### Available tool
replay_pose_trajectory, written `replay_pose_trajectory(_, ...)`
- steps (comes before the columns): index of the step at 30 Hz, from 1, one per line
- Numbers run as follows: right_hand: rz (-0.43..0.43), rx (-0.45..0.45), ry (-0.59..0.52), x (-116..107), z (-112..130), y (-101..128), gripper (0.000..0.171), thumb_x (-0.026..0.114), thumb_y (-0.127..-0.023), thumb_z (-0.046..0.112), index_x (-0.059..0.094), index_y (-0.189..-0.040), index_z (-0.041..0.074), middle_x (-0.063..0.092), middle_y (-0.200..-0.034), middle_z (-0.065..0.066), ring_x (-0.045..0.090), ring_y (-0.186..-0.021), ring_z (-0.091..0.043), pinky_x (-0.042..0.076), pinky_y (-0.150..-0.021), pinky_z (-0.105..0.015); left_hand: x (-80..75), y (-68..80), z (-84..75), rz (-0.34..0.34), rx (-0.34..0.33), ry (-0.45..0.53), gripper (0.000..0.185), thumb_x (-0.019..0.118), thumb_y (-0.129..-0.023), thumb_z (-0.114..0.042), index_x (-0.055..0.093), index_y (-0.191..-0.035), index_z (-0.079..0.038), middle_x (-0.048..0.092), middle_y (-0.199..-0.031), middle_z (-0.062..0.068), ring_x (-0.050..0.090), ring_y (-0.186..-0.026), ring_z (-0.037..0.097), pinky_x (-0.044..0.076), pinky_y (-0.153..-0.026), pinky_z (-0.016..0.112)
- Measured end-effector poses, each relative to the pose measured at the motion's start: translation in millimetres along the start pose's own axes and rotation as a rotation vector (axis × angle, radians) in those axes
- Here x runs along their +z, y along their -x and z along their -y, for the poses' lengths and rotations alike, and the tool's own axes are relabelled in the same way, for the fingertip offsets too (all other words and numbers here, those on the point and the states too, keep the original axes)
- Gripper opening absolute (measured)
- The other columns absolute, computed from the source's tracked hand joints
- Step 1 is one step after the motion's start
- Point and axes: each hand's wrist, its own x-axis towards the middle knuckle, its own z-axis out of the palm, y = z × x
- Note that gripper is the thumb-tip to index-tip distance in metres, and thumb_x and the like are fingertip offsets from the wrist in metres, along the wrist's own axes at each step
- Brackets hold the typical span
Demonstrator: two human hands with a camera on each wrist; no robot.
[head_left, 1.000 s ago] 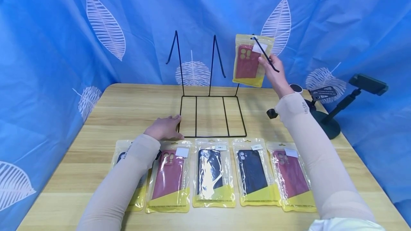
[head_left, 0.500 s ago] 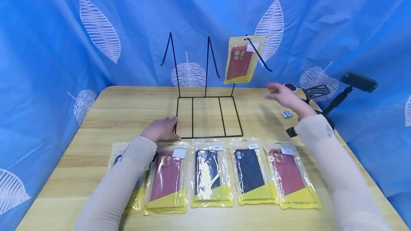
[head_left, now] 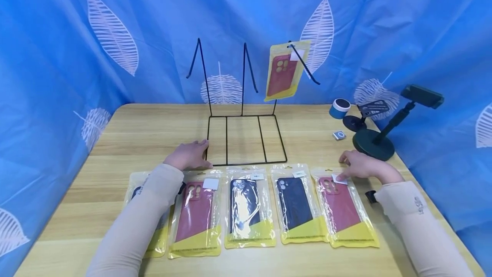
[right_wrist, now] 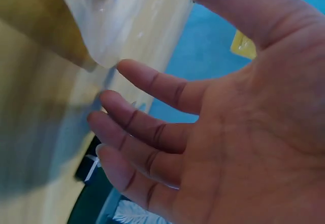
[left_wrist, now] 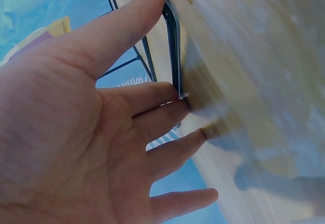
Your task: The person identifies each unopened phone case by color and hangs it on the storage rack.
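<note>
**Right hand at the end pack**

My right hand [head_left: 363, 168] lies open, fingertips on the top corner of the red pack [head_left: 344, 208] at the row's right end. My left hand [head_left: 189, 156] rests flat and open against the rack [head_left: 246, 140] base's near corner. Another pack [head_left: 282, 74] hangs on the rack's right hook, well beyond both hands.

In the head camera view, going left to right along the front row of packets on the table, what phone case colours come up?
Skipping the far-left packet, mostly hidden by a sleeve: red case, black case, dark blue case, red case with the right hand at its top.
</note>
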Motion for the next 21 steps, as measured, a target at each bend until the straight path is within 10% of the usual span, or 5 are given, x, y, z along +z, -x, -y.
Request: replay_pose_trajectory(21,0.042,-0.106,-0.243,3,-26,0,0.026,0.07,-0.091,0.028,0.058,-0.093,0.005,0.052,-0.074,-0.001,0.051,-0.074,-0.02,0.038,-0.066,-0.029,1.0,-1.6,3.2,-0.002,0.002,0.006,0.091,0.066,-0.091,-0.049,0.022,-0.157,-0.005,0.018,-0.165,0.014,0.019,-0.151,0.042,0.016,-0.119,0.067)
